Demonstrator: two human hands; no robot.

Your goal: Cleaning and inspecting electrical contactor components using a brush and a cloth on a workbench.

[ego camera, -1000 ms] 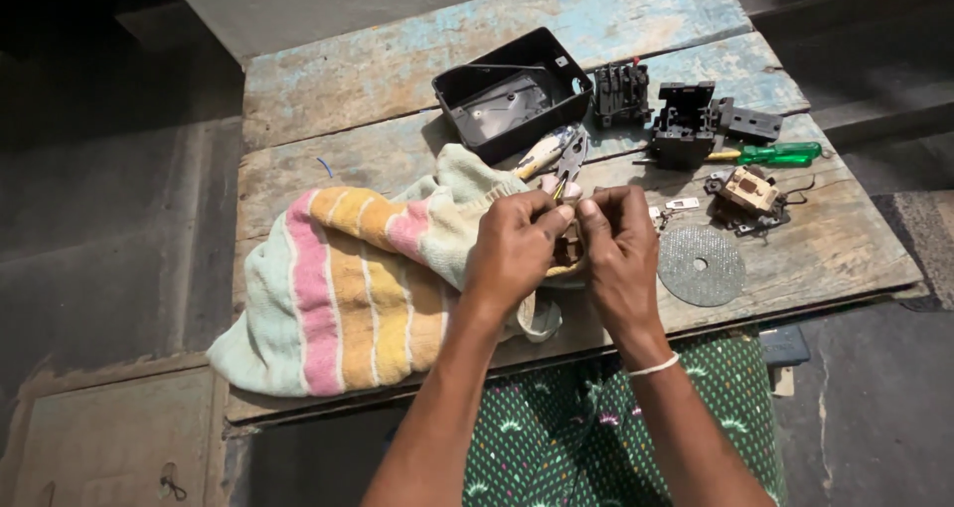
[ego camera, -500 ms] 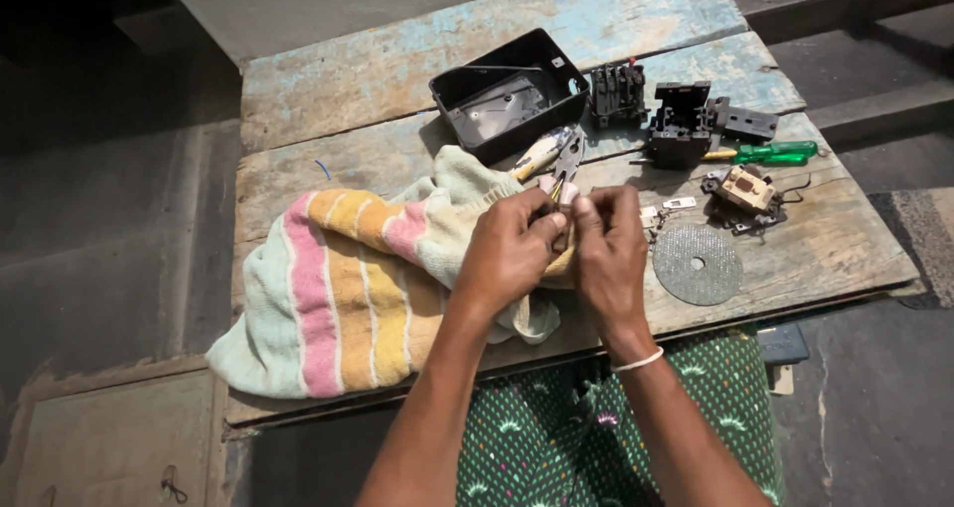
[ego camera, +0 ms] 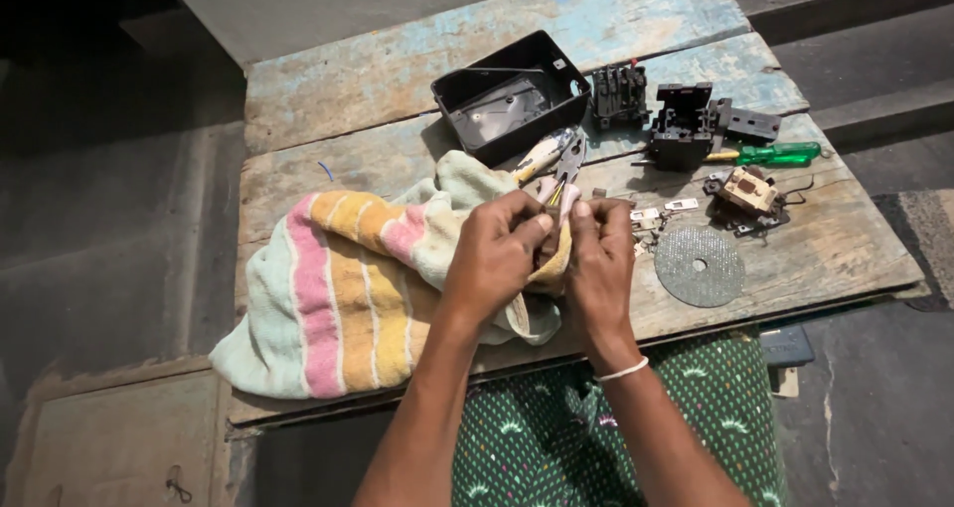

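My left hand (ego camera: 492, 258) and my right hand (ego camera: 599, 258) are pressed together over the edge of a striped towel (ego camera: 338, 288) on a worn wooden table (ego camera: 397, 80). Both pinch a small part between the fingertips; the fingers hide most of it, and a fold of the towel is bunched between the hands. Just beyond my fingers lie pliers (ego camera: 556, 159) with pale handles.
A black plastic box (ego camera: 512, 94) stands at the back. To its right are black switch parts (ego camera: 621, 94), a black housing (ego camera: 686, 124), a green screwdriver (ego camera: 780, 154), a beige switch mechanism (ego camera: 750, 191), small metal contacts (ego camera: 661, 211) and a grey abrasive disc (ego camera: 700, 265).
Both hands have drawn slightly toward me and lower onto the towel, with the fingers closing tighter around the small part. Nothing else on the table has moved.
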